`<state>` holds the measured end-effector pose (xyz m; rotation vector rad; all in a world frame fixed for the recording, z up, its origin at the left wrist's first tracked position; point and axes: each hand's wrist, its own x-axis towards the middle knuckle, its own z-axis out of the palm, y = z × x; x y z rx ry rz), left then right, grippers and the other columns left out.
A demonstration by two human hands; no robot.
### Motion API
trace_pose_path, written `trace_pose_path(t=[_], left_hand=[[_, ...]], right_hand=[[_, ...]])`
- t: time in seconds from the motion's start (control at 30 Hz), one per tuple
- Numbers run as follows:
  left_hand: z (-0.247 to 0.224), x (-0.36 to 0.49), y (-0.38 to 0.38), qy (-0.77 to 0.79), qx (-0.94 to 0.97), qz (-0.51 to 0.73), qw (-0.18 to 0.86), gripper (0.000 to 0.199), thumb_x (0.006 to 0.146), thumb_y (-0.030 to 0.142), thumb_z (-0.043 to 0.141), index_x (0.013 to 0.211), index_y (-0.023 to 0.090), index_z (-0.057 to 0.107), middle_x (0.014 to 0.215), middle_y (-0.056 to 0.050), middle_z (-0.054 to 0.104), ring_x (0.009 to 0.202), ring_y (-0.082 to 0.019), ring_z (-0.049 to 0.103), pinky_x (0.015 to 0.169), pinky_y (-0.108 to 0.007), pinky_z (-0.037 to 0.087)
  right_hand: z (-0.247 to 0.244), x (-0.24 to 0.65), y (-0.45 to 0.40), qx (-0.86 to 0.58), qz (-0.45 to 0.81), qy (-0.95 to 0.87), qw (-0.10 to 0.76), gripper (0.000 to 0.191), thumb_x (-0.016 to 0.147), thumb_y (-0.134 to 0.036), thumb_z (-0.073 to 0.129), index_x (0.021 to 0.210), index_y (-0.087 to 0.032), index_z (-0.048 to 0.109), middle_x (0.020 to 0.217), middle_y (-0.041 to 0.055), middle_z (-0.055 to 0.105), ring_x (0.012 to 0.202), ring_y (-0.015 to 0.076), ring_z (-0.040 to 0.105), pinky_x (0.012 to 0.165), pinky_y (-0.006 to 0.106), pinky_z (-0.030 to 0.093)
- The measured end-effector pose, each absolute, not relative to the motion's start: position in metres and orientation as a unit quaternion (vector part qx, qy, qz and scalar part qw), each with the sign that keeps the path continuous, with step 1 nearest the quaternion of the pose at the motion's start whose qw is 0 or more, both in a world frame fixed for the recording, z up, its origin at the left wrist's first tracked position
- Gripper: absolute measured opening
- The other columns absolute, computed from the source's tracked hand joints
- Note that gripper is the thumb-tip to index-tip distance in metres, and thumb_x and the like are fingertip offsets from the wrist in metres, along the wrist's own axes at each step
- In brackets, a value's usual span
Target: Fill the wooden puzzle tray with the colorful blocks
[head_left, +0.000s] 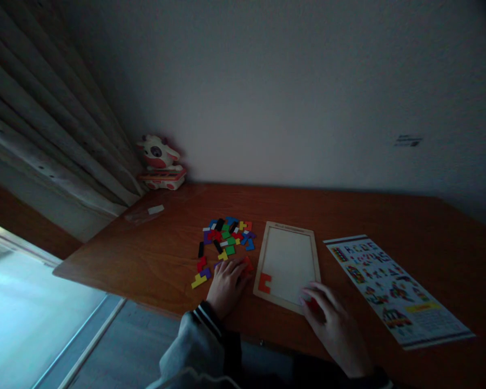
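Note:
My left hand (228, 284) lies low over the near edge of a pile of coloured wooden puzzle pieces (230, 249), its fingers bent and somewhat apart. An orange piece (248, 263) shows at its fingertips, partly covered by them. Between the thumb and fingers of my right hand (334, 321) is a red puzzle piece (314, 305), mostly hidden, by the near right corner of a wooden frame tray (257, 285). An orange C-shaped piece (264, 283) lies inside the tray at its near left corner.
Right of the tray lies a printed pattern sheet (397, 292). A cow-shaped toy keyboard (161, 162) stands at the back left of the brown table (348, 210), with a clear plastic bag (141, 215) before it. A curtain (56, 108) hangs at the left.

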<state>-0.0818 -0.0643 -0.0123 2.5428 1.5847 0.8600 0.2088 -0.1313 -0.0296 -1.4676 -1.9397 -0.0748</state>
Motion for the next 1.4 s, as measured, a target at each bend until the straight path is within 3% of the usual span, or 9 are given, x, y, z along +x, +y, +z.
trace_pose_path(t=[0.47, 0.77, 0.9, 1.0, 1.17, 1.27, 1.4], left_hand=[[-0.002, -0.081, -0.07, 0.469, 0.816, 0.337, -0.014, 0.026, 0.102, 0.029, 0.046, 0.101, 0.024, 0.072, 0.108, -0.007, 0.07, 0.093, -0.022, 0.063, 0.087, -0.042, 0.053], [0.006, -0.06, -0.086, 0.355, 0.821, 0.44, 0.08, 0.017, 0.1, 0.025, 0.052, 0.105, 0.021, 0.068, 0.096, -0.005, 0.071, 0.087, -0.015, 0.069, 0.077, -0.025, 0.059], [0.0, -0.044, -0.091, 0.276, 0.848, 0.437, 0.121, 0.017, 0.098, 0.027, 0.056, 0.11, 0.022, 0.068, 0.097, -0.005, 0.071, 0.088, -0.014, 0.07, 0.079, -0.023, 0.059], [-0.006, -0.039, -0.09, 0.239, 0.857, 0.437, 0.132, 0.018, 0.097, 0.029, 0.058, 0.11, 0.021, 0.068, 0.097, -0.005, 0.07, 0.088, -0.014, 0.07, 0.078, -0.023, 0.059], [-0.005, -0.055, -0.078, 0.295, 0.863, 0.397, 0.102, 0.023, 0.097, 0.028, 0.058, 0.118, 0.021, 0.063, 0.11, -0.008, 0.069, 0.099, -0.019, 0.066, 0.087, -0.032, 0.056], [0.0, -0.073, -0.068, 0.417, 0.844, 0.334, 0.046, 0.027, 0.098, 0.025, 0.054, 0.124, 0.022, 0.061, 0.119, -0.009, 0.068, 0.111, -0.026, 0.06, 0.096, -0.045, 0.049], [0.003, -0.086, -0.065, 0.462, 0.845, 0.267, 0.04, 0.027, 0.096, 0.028, 0.058, 0.123, 0.027, 0.064, 0.119, -0.005, 0.071, 0.114, -0.027, 0.06, 0.105, -0.053, 0.036]], right_hand=[[-0.032, 0.209, -0.132, -0.573, -0.015, -0.745, 0.342, 0.024, 0.094, -0.038, 0.055, 0.112, -0.025, 0.063, 0.116, 0.0088, 0.065, 0.105, 0.0252, 0.065, 0.092, 0.043, 0.054], [-0.018, 0.196, -0.136, -0.507, -0.034, -0.773, 0.38, 0.022, 0.091, -0.029, 0.062, 0.113, -0.026, 0.064, 0.104, 0.0054, 0.068, 0.096, 0.0217, 0.067, 0.086, 0.037, 0.055], [-0.012, 0.176, -0.135, -0.468, -0.021, -0.795, 0.385, 0.036, 0.091, -0.031, 0.063, 0.126, -0.025, 0.059, 0.102, 0.006, 0.07, 0.095, 0.0217, 0.067, 0.088, 0.039, 0.055], [-0.01, 0.168, -0.131, -0.445, -0.015, -0.806, 0.39, 0.028, 0.094, -0.026, 0.059, 0.122, -0.026, 0.062, 0.093, 0.0039, 0.069, 0.084, 0.0196, 0.067, 0.079, 0.038, 0.056], [-0.01, 0.171, -0.129, -0.465, -0.007, -0.774, 0.43, 0.021, 0.094, -0.021, 0.059, 0.113, -0.025, 0.066, 0.093, 0.0048, 0.067, 0.085, 0.0185, 0.067, 0.077, 0.034, 0.057], [-0.013, 0.172, -0.13, -0.492, 0.007, -0.747, 0.447, 0.014, 0.094, -0.021, 0.06, 0.106, -0.024, 0.065, 0.099, 0.0065, 0.066, 0.091, 0.0194, 0.067, 0.082, 0.034, 0.057], [-0.019, 0.172, -0.129, -0.492, 0.038, -0.745, 0.449, 0.015, 0.096, -0.022, 0.055, 0.109, -0.023, 0.061, 0.1, 0.006, 0.069, 0.094, 0.0187, 0.068, 0.084, 0.033, 0.058]])
